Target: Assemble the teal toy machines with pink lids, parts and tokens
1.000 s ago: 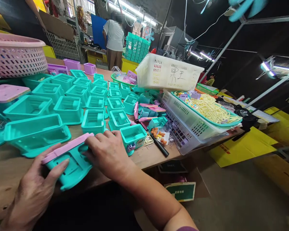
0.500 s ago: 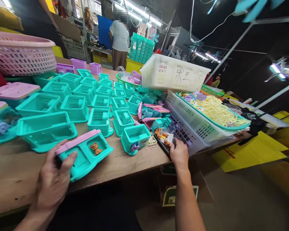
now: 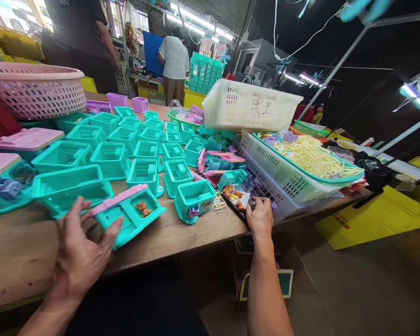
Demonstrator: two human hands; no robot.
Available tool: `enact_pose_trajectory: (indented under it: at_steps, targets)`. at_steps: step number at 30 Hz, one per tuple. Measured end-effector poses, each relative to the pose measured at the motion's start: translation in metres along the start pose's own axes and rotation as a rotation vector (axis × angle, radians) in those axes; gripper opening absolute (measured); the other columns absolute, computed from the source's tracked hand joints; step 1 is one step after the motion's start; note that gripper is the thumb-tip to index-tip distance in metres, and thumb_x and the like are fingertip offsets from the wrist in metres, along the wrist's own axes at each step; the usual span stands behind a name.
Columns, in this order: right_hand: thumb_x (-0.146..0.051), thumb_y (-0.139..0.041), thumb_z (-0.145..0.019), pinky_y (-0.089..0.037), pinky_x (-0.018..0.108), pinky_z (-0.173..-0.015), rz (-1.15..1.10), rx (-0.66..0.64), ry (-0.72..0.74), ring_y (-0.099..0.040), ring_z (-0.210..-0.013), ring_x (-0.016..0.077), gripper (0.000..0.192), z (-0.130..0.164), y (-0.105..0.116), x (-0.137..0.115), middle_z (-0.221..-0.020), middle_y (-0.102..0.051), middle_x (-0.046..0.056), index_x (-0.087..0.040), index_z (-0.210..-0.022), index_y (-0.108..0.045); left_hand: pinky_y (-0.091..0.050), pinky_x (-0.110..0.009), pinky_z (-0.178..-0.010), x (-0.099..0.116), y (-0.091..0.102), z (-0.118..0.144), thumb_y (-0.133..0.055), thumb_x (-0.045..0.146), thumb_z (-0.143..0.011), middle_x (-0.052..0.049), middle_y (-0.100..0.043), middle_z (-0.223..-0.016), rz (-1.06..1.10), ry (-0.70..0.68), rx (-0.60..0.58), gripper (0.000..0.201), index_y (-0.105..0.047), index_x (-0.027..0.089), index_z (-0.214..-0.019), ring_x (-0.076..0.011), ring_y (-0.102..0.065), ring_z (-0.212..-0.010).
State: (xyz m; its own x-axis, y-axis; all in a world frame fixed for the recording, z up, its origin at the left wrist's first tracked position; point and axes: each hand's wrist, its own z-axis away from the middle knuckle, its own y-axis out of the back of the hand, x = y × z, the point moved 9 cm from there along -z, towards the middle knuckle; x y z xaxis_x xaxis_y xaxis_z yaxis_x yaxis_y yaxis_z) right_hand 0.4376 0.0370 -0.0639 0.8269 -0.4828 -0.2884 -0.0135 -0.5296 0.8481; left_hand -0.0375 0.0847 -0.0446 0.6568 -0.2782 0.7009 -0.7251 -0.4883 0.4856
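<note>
My left hand (image 3: 82, 249) is beside a teal toy box with a pink lid (image 3: 131, 219). Its fingers are spread and its thumb overlaps the box's left end; it does not grip it. The box leans on the table, with a small brown bear figure (image 3: 143, 208) in its window recess. My right hand (image 3: 261, 217) is at the near end of a black tray (image 3: 233, 205), fingers curled together; what they pinch is hidden. More brown figures (image 3: 228, 190) and a white piece of paper (image 3: 244, 199) lie in that tray, next to the fingertips.
Rows of open teal boxes (image 3: 110, 156) cover the table (image 3: 182, 238). A pink basket (image 3: 35, 88) stands left. White crates (image 3: 254, 105) are at the right, one with pale yellow parts (image 3: 311, 156). A person in a white shirt (image 3: 175, 58) and one in dark clothes (image 3: 79, 42) are behind.
My left hand has loosened from the teal box and spread its fingers; the box is now set slightly higher in view. My right hand stays at the black tray. The view has shifted a little.
</note>
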Motion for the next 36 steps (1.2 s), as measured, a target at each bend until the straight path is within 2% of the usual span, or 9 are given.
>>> enact_pose_trajectory:
  at_steps: [5, 8, 10, 14, 19, 23, 26, 31, 36]
  targets:
    - [-0.023, -0.047, -0.092, -0.04, 0.036, -0.098, -0.056, -0.029, 0.039, -0.05, -0.115, 0.0258, 0.035, 0.004, -0.009, -0.002, -0.124, -0.061, 0.014, -0.012, -0.119, -0.066, -0.032, -0.054, -0.115, 0.103, 0.001, 0.015, -0.069, 0.029, -0.08, -0.013, -0.043, -0.145, -0.051, -0.486, 0.091, 0.069, -0.044, 0.022, -0.144, -0.0366, -0.04, -0.136]
    - [-0.021, -0.047, -0.091, -0.039, 0.035, -0.098, -0.12, -0.023, 0.01, -0.051, -0.112, 0.0251, 0.036, 0.003, -0.01, 0.0, -0.122, -0.064, 0.013, -0.011, -0.119, -0.067, -0.043, -0.041, -0.109, 0.192, -0.079, 0.053, -0.051, 0.023, -0.093, -0.012, -0.049, -0.138, 0.289, -0.676, -0.403, 0.052, -0.04, 0.022, -0.143, -0.0244, -0.049, -0.128]
    - [-0.023, -0.047, -0.09, -0.041, 0.034, -0.095, -0.144, -0.013, -0.004, -0.054, -0.108, 0.0245, 0.035, 0.003, -0.008, 0.001, -0.116, -0.066, 0.012, -0.012, -0.116, -0.068, -0.045, -0.04, -0.107, 0.229, -0.147, 0.075, -0.043, 0.031, -0.096, -0.014, -0.054, -0.131, 0.466, -0.582, -0.674, 0.041, -0.047, 0.018, -0.135, -0.0238, -0.052, -0.124]
    - [-0.027, -0.043, -0.092, -0.044, 0.031, -0.084, -0.2, 0.02, -0.009, -0.059, -0.096, 0.0222, 0.033, 0.001, -0.001, 0.004, -0.103, -0.07, 0.011, -0.015, -0.105, -0.071, -0.046, -0.047, -0.102, 0.249, -0.267, 0.093, -0.032, 0.04, -0.097, -0.02, -0.061, -0.113, 0.53, -0.282, -0.908, 0.042, -0.058, 0.011, -0.113, -0.0291, -0.058, -0.111]
    - [-0.039, -0.031, -0.097, -0.045, 0.029, -0.073, -0.306, 0.137, -0.108, -0.063, -0.081, 0.0201, 0.046, 0.003, 0.011, 0.015, -0.095, -0.07, 0.013, -0.013, -0.102, -0.069, -0.04, -0.053, -0.106, 0.255, -0.318, 0.089, -0.029, 0.044, -0.096, -0.027, -0.058, -0.12, 0.507, -0.158, -0.928, 0.052, -0.054, 0.006, -0.122, -0.0345, -0.054, -0.122]
    - [-0.051, -0.046, -0.091, -0.048, 0.03, -0.074, -0.703, 0.333, -0.238, -0.064, -0.082, 0.0203, 0.047, 0.028, 0.029, 0.014, -0.097, -0.07, 0.012, -0.011, -0.107, -0.065, -0.046, -0.048, -0.104, 0.259, -0.296, 0.091, -0.033, 0.045, -0.096, -0.026, -0.056, -0.128, 0.495, -0.079, -0.914, 0.055, -0.049, 0.007, -0.133, -0.032, -0.054, -0.124]
    - [-0.055, -0.056, -0.085, -0.05, 0.033, -0.077, -0.95, 0.298, -0.268, -0.063, -0.085, 0.0203, 0.047, 0.056, 0.033, -0.009, -0.099, -0.068, 0.01, -0.014, -0.106, -0.063, -0.048, -0.041, -0.103, 0.252, -0.245, 0.084, -0.042, 0.048, -0.094, -0.021, -0.056, -0.131, 0.476, -0.121, -0.838, 0.059, -0.043, 0.011, -0.14, -0.0285, -0.056, -0.122]
    - [-0.041, -0.062, -0.087, -0.054, 0.03, -0.077, -1.202, -0.132, -0.066, -0.066, -0.088, 0.0178, 0.035, 0.113, 0.019, -0.086, -0.102, -0.067, 0.008, -0.018, -0.113, -0.058, -0.036, -0.051, -0.111, 0.208, -0.112, 0.071, -0.049, 0.035, -0.094, -0.016, -0.048, -0.142, 0.047, -0.619, -0.58, 0.054, -0.04, 0.015, -0.143, -0.0318, -0.043, -0.133]
    - [-0.036, -0.054, -0.093, -0.055, 0.03, -0.072, -1.063, -0.536, 0.163, -0.067, -0.077, 0.0161, 0.041, 0.142, -0.012, -0.154, -0.092, -0.069, 0.007, -0.017, -0.129, -0.051, -0.027, -0.059, -0.113, 0.112, -0.04, 0.041, -0.056, 0.024, -0.089, -0.016, -0.045, -0.145, -0.396, -0.572, -0.443, 0.064, -0.035, 0.02, -0.149, -0.036, -0.037, -0.137]
